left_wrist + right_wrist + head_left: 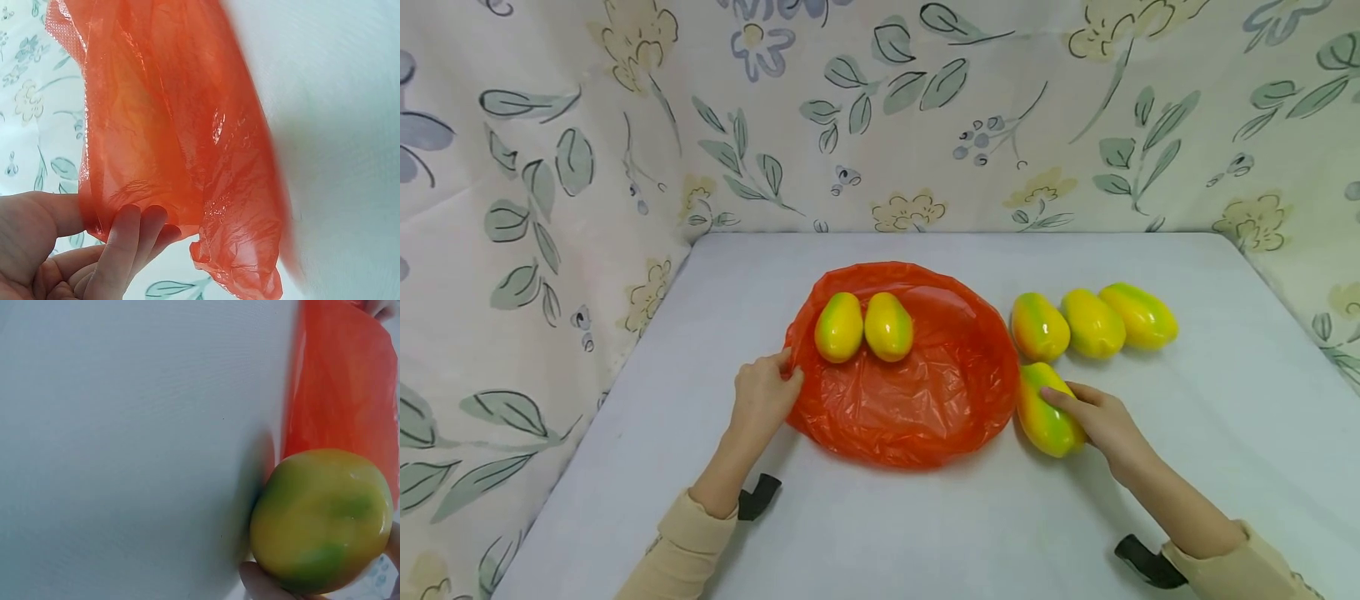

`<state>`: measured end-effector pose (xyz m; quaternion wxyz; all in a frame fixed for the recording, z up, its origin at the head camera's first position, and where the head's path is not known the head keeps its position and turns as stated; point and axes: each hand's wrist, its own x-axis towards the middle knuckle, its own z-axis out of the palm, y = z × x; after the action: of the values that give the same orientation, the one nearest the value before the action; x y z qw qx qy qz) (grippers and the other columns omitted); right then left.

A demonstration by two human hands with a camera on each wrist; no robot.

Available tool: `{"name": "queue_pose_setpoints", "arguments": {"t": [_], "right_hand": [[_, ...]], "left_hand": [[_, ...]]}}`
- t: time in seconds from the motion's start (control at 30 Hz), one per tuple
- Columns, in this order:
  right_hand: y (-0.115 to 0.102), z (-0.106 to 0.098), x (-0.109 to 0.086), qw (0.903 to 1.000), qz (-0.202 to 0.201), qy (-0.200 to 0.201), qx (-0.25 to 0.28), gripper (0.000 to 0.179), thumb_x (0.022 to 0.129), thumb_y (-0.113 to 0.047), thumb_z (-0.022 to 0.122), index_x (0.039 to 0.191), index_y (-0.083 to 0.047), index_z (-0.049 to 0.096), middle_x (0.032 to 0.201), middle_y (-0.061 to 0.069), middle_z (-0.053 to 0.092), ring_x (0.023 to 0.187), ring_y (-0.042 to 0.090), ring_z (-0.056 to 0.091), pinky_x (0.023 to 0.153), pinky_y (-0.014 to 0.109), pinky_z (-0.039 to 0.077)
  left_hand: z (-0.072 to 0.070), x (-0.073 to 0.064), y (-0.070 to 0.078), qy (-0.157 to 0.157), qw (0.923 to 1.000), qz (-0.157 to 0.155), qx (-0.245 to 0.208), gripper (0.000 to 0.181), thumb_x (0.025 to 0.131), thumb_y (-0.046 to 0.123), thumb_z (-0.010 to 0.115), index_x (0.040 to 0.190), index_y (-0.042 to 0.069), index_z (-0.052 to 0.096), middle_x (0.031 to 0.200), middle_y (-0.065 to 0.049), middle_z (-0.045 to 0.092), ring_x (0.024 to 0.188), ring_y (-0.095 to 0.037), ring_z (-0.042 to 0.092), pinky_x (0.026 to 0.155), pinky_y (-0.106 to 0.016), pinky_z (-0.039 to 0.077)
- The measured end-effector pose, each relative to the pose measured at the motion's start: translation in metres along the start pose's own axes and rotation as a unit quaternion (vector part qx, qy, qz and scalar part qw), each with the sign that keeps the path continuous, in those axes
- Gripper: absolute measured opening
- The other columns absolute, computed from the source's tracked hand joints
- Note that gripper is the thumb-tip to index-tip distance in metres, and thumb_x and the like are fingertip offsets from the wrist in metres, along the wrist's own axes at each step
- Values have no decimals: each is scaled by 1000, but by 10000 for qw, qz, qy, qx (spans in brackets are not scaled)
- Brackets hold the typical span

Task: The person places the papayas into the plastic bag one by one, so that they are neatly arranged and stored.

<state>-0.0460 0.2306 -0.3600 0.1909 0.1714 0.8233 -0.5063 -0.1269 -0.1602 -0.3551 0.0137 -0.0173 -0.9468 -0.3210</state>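
A red plastic bag point(917, 400) stands on the table with its wide mouth spread toward the head camera. Two glossy yellow-green papayas point(839, 328) lie inside it, side by side toward the back left. At the bag's left rim, my left hand point(763, 392) pinches the thin plastic between thumb and fingers; the left wrist view shows the bag's side point(162, 125) close up. Just right of the bag, my right hand point(1101, 425) grips another papaya point(1047, 412), also large in the right wrist view point(322, 519). Whether this papaya touches the table I cannot tell.
Three more papayas point(1092, 323) sit in a row at the back right, near the bag's right edge. The white table point(880, 533) backs onto a floral cloth point(910, 117), which also hangs at both sides. Black straps point(1150, 562) show near the wrists.
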Motion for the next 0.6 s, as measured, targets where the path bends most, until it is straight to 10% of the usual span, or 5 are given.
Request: {"name": "queue_pose_setpoints", "arguments": {"t": [0.6], "right_hand": [[1,-17,-13,9994,165,228,200,85,96,-54,47,150,7,23,147,29,29,118,34,41,86,29,45]], "left_hand": [[0,-2,1,1,9999,141,-62,40,89,5,59,128,-8,59,55,-5,46,40,-15,37,42,-22,32]]}}
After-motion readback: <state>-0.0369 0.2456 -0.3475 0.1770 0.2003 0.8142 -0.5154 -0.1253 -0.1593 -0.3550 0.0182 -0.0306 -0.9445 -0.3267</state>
